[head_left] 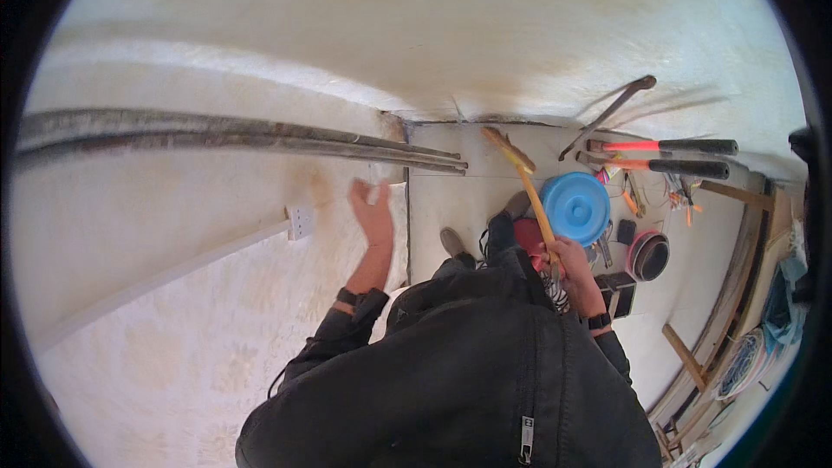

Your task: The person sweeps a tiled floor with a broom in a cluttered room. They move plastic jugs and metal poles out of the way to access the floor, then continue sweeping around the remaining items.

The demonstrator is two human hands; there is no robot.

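Note:
My right hand (568,260) is closed around the wooden handle of a pickaxe (536,199). The tool slants away from me, its yellowish-brown, two-ended head low near the far wall. Fingers apart and holding nothing, my left hand (373,212) is raised beside the left wall. Just beyond it, long dark metal bars (347,143) run along that wall. A blue round plastic lid or covered bucket (575,208) is on the floor to the right of the pickaxe handle. Something red (529,234) shows partly behind the handle, near my feet.
A metal bar (611,114) leans on the far wall. Nearby are tools with red-and-black handles (685,157), pliers-like tools (635,199) and round containers (648,256). A wall socket (300,223) sits at left. Wooden boards (737,295) line the right side.

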